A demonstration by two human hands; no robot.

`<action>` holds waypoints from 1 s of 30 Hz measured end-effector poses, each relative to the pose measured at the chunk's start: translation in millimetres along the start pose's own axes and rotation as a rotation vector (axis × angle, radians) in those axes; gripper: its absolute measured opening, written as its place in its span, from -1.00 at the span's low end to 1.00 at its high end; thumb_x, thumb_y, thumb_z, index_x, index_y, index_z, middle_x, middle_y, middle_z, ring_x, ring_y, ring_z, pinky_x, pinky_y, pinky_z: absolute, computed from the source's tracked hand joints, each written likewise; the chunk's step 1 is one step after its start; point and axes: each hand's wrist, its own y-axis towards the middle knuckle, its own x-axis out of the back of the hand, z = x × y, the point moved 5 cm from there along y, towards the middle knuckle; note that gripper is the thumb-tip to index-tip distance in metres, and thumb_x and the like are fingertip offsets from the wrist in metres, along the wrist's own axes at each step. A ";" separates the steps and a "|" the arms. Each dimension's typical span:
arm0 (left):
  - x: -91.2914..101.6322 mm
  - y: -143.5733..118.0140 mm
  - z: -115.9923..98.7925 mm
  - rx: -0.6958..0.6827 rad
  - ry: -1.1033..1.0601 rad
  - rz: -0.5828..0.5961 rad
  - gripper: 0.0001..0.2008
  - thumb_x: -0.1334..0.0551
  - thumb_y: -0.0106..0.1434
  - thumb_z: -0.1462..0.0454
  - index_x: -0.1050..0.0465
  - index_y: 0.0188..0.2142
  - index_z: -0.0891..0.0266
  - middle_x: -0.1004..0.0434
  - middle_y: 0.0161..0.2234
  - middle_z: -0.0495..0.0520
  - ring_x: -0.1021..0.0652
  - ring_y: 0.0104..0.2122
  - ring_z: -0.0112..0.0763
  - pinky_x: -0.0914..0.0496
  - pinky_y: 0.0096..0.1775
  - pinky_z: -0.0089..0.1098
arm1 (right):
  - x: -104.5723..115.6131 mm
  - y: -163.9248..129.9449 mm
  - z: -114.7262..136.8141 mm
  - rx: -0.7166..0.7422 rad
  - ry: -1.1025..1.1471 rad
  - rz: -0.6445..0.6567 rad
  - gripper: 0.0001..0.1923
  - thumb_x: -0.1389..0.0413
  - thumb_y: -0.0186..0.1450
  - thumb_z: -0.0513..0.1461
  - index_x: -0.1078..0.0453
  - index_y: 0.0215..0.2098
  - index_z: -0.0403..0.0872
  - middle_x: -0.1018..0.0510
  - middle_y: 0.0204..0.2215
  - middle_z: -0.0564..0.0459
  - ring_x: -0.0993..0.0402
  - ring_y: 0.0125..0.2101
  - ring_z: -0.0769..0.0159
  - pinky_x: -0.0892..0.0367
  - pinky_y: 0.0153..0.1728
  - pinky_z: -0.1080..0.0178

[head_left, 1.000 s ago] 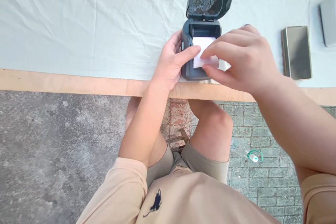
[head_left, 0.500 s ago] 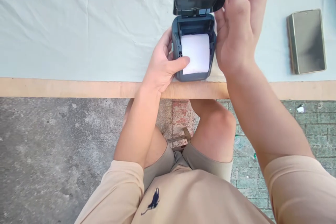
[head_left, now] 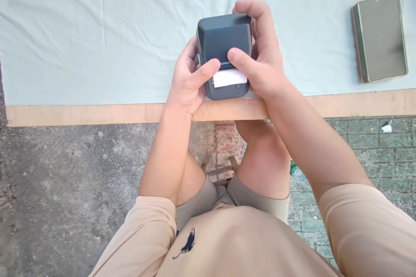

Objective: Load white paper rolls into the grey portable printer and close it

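Observation:
A small dark label printer (head_left: 224, 37) sits at the table's front edge with its lid down. White label paper (head_left: 229, 78) sticks out of the slot below the lid and lies over the front face, beside a round power button. Wrapped round the printer's left side is my left hand (head_left: 191, 75), its thumb resting near the lid's lower left edge. My right hand (head_left: 261, 58) grips the right side, thumb on the lid's lower right and fingers behind the far corner. The paper roll inside is hidden by the lid.
On the right of the cloth-covered table (head_left: 97, 52) lies a phone-like device (head_left: 383, 37) with a dark screen, on top of a box-like base. A wooden strip (head_left: 97, 114) forms the front edge. A plastic bottle (head_left: 297, 172) lies on the paving below.
The printer's lid has swung from open to shut, covering the paper roll. My right hand has come down from the raised lid onto the printer's right side. Paper now shows through the slot.

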 end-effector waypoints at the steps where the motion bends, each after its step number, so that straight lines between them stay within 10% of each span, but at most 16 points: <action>1: -0.3 0.0 0.2 0.002 0.003 -0.008 -0.53 -0.38 0.00 0.00 -0.39 -0.10 -0.04 -0.48 -0.04 -0.05 -0.20 0.27 -0.10 -0.25 0.22 -0.15 | -1.1 0.3 -1.1 -0.024 0.050 0.028 -0.48 0.00 0.24 0.01 -0.01 0.13 0.21 -0.30 0.09 0.08 -0.33 -0.02 0.15 -0.34 -0.18 0.10; 22: 7.7 0.1 4.7 -0.024 -0.135 0.017 -0.71 0.03 0.37 0.25 -0.39 -0.02 0.09 -0.50 -0.12 -0.05 -0.27 0.25 -0.26 -0.23 0.25 -0.12 | 13.6 -10.6 18.4 -0.020 0.313 -0.035 -0.67 -0.11 0.26 -0.06 -0.30 0.00 0.21 -0.34 0.04 0.23 -0.33 0.06 0.24 -0.34 0.07 0.12; 30: 13.1 2.6 10.0 0.042 -0.123 -0.020 -0.68 -0.06 0.33 0.24 -0.35 0.06 0.03 -0.50 -0.01 -0.07 -0.32 0.22 -0.28 -0.27 0.24 -0.24 | 44.9 -54.1 15.0 -0.091 0.205 -0.308 -0.71 -0.07 0.25 -0.25 -0.35 -0.08 0.20 -0.35 0.01 0.15 -0.39 0.05 0.20 -0.28 0.14 0.00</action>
